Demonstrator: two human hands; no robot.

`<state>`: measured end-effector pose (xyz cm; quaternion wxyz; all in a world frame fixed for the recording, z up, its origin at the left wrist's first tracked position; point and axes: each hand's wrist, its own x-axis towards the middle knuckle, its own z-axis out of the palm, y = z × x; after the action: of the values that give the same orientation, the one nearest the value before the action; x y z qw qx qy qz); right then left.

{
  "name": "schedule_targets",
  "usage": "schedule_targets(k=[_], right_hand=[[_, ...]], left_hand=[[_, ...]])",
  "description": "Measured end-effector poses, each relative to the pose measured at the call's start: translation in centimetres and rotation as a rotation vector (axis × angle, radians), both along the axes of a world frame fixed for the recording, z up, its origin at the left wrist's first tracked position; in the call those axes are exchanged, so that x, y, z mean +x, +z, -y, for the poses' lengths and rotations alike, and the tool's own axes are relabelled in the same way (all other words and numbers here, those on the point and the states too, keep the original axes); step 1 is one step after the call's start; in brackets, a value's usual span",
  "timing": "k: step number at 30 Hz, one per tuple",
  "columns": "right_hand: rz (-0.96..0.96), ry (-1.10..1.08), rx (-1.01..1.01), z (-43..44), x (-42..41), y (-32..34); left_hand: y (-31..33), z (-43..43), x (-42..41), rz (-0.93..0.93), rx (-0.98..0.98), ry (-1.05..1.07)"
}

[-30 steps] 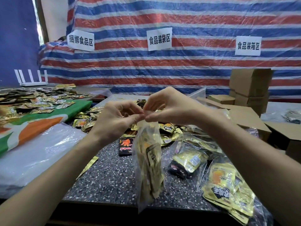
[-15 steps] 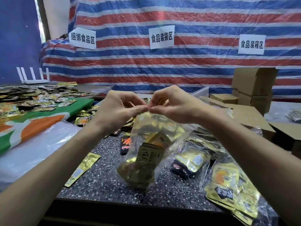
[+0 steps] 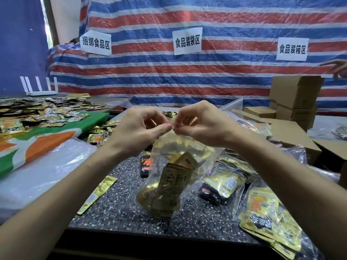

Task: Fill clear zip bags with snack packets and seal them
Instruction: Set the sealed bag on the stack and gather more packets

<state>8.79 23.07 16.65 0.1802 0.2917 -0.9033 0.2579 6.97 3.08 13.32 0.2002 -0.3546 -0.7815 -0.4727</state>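
Both hands are up at the mouth of the clear zip bag. The left hand and right hand meet thumb to thumb, each pinching the top edge between thumb and curled fingers. The bag hangs from that pinch with its long axis close to vertical, mouth up and bottom down toward the speckled counter, the lower end swung a touch to the person's left. Whether the bottom touches the stone I cannot tell. Inside, gold snack packets stand roughly on end in the lower half.

On the counter, a loose gold packet lies just left of the bag, a black-and-orange packet sits behind it, and filled bags are piled to the right. Further left are a sheet of clear plastic, then a green, orange and white cloth carrying a heap of packets. Cardboard boxes are stacked at the far right, and a white router stands at the far left.

A red, white and blue striped tarp forms the backdrop, with three paper signs: 捆绑食品区, 食品装袋区, 食品装箱区 (the packet print is too blurred to read). Another person's hand shows at the right edge.
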Motion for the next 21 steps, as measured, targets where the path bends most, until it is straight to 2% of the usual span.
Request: schedule_targets(k=[5, 13, 21], right_hand=[[0.011, 0.005, -0.015, 0.0, 0.0, 0.1], [0.007, 0.047, -0.040, 0.6, 0.2, 0.0], [-0.050, 0.017, 0.011, 0.9, 0.2, -0.4]], left_hand=[[0.1, 0.1, 0.5, -0.047, -0.056, -0.004], [-0.6, -0.1, 0.8, -0.171, -0.018, 0.050], [-1.1, -0.1, 0.7, -0.142, 0.098, 0.094]])
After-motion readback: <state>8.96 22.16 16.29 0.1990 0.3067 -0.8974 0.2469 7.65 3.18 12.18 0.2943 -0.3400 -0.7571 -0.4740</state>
